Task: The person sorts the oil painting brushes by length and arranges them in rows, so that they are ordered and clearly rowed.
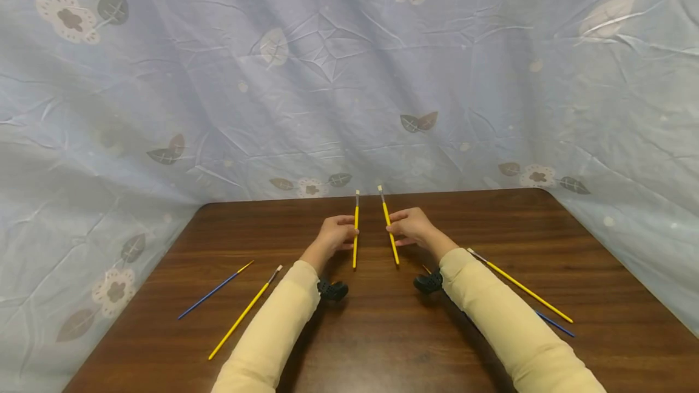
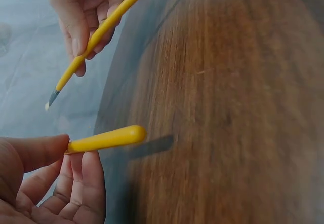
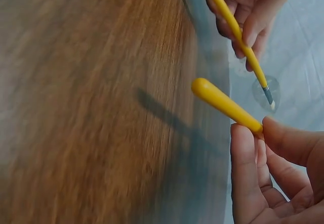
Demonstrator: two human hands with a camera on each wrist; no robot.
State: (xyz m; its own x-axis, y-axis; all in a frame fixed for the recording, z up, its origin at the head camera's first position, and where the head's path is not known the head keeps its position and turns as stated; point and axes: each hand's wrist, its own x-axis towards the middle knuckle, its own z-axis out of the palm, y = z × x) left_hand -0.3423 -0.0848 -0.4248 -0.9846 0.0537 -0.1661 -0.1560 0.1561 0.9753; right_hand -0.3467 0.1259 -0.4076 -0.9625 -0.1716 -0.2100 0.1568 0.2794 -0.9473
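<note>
Between thumb and fingers, my left hand [image 1: 337,233] pinches a yellow-handled paintbrush [image 1: 356,235], its pale bristles pointing to the far edge of the table. My right hand [image 1: 413,227] pinches a second yellow paintbrush [image 1: 391,234] the same way, tilted slightly, bristles also away from me. The two brushes are apart, side by side near the table's far middle. In the left wrist view the rounded handle end [image 2: 132,134] of the left brush points over the wood. From the right wrist view, the right brush's handle end [image 3: 202,88] casts a shadow on the tabletop.
On the brown wooden table [image 1: 377,344] at left lie a blue paintbrush [image 1: 213,293] and a yellow paintbrush [image 1: 244,314]. Right of my right sleeve lie another yellow paintbrush [image 1: 526,288] and a partly hidden blue one [image 1: 556,324]. A floral curtain [image 1: 338,77] hangs behind the far edge.
</note>
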